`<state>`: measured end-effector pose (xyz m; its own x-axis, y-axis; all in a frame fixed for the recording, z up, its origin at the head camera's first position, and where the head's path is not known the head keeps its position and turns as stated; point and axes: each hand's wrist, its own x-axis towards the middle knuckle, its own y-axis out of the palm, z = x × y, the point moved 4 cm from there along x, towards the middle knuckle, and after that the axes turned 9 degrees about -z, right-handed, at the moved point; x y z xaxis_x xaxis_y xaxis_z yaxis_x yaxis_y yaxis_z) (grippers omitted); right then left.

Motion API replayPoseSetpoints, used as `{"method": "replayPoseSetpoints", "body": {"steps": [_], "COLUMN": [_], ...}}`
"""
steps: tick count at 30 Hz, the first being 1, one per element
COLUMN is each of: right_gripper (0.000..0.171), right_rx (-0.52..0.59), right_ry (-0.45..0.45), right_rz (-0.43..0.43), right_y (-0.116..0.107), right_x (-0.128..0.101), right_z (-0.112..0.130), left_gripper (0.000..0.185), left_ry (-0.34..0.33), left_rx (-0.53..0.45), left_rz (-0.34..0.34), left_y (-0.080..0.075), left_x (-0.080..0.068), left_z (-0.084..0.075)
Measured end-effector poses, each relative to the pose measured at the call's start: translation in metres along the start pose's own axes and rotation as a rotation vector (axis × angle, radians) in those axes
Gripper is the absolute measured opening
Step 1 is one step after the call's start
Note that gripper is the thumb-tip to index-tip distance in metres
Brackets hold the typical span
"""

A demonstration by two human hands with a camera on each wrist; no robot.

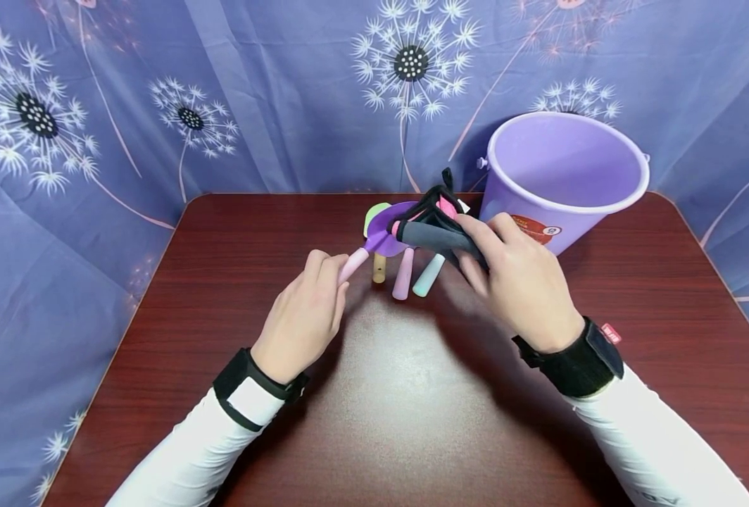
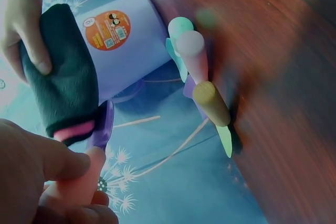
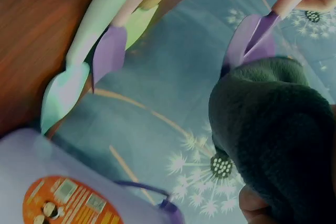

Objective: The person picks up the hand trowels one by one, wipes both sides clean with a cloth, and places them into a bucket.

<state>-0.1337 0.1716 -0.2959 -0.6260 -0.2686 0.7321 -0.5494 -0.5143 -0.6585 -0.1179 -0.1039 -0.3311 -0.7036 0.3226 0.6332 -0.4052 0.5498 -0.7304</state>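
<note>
My left hand (image 1: 301, 313) grips the pink handle (image 1: 353, 265) of a small shovel with a purple blade (image 1: 381, 239), raised above the table and pointing away to the right. My right hand (image 1: 526, 285) holds a dark grey fleecy cloth (image 1: 431, 236) with pink and black edging, bunched up, a black loop sticking up at its top. In the right wrist view the cloth (image 3: 268, 129) overlaps the lower part of the purple blade (image 3: 257, 38). The left wrist view shows the cloth's pink edge (image 2: 73, 131) close to my left fingers.
Behind them lie three more shovels side by side: one with a yellowish handle (image 1: 379, 269), one with a pink handle (image 1: 401, 282), one with a mint handle (image 1: 429, 276). A lilac bucket (image 1: 507, 183) stands at the back right. A dandelion-print curtain (image 1: 286, 91) hangs behind the table (image 1: 222, 239).
</note>
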Motion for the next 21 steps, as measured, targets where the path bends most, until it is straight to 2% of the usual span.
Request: {"method": "replayPoseSetpoints", "body": {"steps": [4,9,15,21], "right_gripper": [0.044,0.046,0.046,0.045], "right_rx": [0.031,0.063,0.083,0.058], "right_ry": [0.006,-0.029,-0.083,-0.162], "right_rz": [-0.002,0.004,-0.013,-0.007], "right_y": [0.004,0.010,0.015,0.017], "right_x": [0.002,0.004,0.005,0.006], "right_z": [0.008,0.017,0.027,0.033], "left_gripper": [0.030,0.028,0.030,0.029], "left_ry": [-0.002,0.009,0.009,0.017], "left_rx": [-0.010,-0.005,0.009,0.014], "left_rz": [0.002,0.001,0.004,0.010], "left_y": [0.002,0.005,0.005,0.004], "left_x": [0.001,0.001,0.003,0.004], "left_z": [-0.004,-0.008,-0.010,-0.010]}}
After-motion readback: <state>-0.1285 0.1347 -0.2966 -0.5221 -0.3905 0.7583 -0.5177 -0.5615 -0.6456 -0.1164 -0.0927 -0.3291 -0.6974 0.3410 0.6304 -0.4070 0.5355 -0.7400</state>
